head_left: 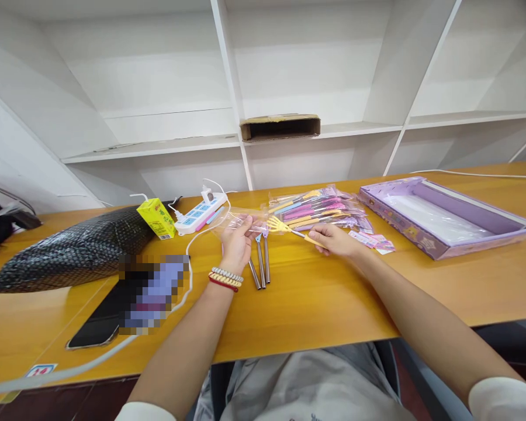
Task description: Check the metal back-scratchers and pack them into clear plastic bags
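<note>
My left hand [238,245] pinches a clear plastic bag [226,223] above the table. In my right hand [335,240] is the handle of a yellow back scratcher [279,225] with a claw shaped like a small hand and a metal shaft. Its claw points left and meets the bag's right end; whether the tips are inside, I cannot tell. Just below my left hand lie three metal tubes [260,266], their upper ends partly covered. Behind both hands is a pile of bagged back scratchers [328,211] in yellow, pink and blue.
Small printed cards [372,240] lie beyond my right hand. A purple display box [438,248] stands to the right. On the left are a power strip [199,215], a yellow drink carton [156,218], a black bubble-wrap parcel [76,248], a phone [109,310] and a white cable [190,275].
</note>
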A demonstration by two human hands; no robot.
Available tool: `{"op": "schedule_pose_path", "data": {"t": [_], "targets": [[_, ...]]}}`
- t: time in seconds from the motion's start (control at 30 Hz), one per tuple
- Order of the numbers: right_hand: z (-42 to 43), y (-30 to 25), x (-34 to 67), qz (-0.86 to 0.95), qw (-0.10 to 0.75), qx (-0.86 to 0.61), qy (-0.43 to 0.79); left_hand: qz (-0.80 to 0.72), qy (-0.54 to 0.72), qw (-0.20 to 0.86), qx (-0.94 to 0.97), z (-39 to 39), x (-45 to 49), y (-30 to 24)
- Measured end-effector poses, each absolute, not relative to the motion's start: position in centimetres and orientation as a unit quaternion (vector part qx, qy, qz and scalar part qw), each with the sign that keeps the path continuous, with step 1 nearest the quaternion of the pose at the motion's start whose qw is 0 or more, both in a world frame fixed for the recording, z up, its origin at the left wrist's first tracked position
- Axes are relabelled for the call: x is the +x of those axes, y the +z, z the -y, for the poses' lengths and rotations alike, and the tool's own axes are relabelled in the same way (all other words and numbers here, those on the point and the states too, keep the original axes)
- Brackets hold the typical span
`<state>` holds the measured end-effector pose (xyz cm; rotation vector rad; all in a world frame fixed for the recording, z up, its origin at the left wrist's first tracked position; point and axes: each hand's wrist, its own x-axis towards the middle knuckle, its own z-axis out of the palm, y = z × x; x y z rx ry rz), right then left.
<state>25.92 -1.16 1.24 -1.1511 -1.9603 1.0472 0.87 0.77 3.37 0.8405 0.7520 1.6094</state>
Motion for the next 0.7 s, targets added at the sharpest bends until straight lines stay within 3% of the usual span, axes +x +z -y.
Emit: {"op": "schedule_pose_path", "data": {"t": [0.4,0.7], "targets": [[1.3,0.4,24.7,0.731,0.355,-0.457,0.362,-0.300,0.595,0.594,0.451,0.7,2.5,2.7],[2.1,0.1,21.9,0.704,0.450,-0.426,0.347,-0.310,0.512,0.603,0.527,1.4,4.1,1.6]]}}
